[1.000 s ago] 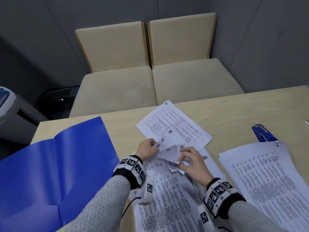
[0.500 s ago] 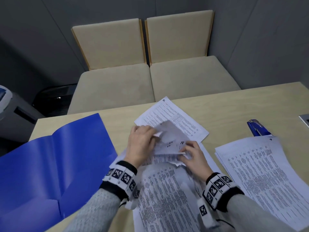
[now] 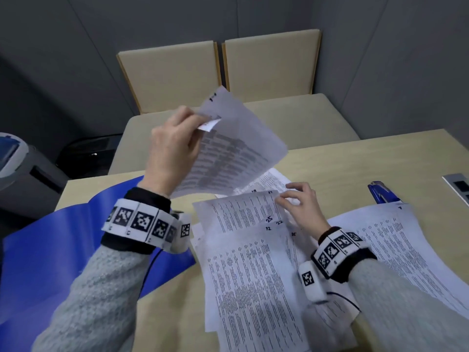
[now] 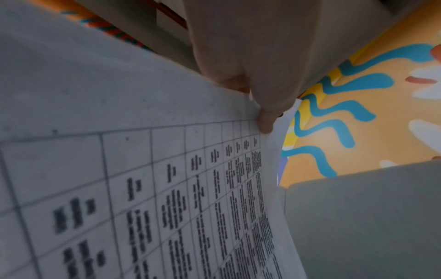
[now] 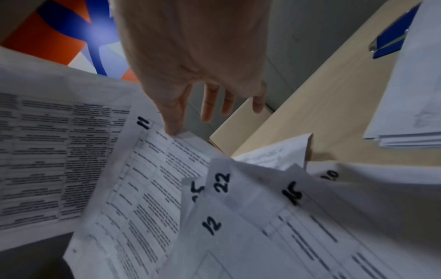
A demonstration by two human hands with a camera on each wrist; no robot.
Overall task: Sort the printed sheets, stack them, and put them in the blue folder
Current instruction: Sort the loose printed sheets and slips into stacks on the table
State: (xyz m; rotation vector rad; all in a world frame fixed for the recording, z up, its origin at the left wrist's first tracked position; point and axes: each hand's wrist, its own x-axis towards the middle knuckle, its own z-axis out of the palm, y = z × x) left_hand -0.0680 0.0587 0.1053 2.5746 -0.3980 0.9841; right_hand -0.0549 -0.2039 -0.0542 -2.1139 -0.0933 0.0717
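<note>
Head view: left hand [image 3: 172, 146] raised, fingers pinching sheet [image 3: 236, 148]; right hand [image 3: 302, 207] fingers loose on pile [image 3: 253, 275].

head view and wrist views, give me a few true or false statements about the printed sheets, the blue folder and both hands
1. The left hand pinches a white printed sheet lifted above the light wooden table. True.
2. The blue plastic folder is closed with the sheets inside. False: it lies open on the table, with no sheet visible in it.
3. The right hand touches the corner of a sheet marked 11. True.
4. The right hand holds the blue stapler. False: the stapler lies apart on the table, behind a separate paper stack.
5. The sheets on the table are squared into one neat stack. False: those under the right hand are fanned and overlapping.
</note>
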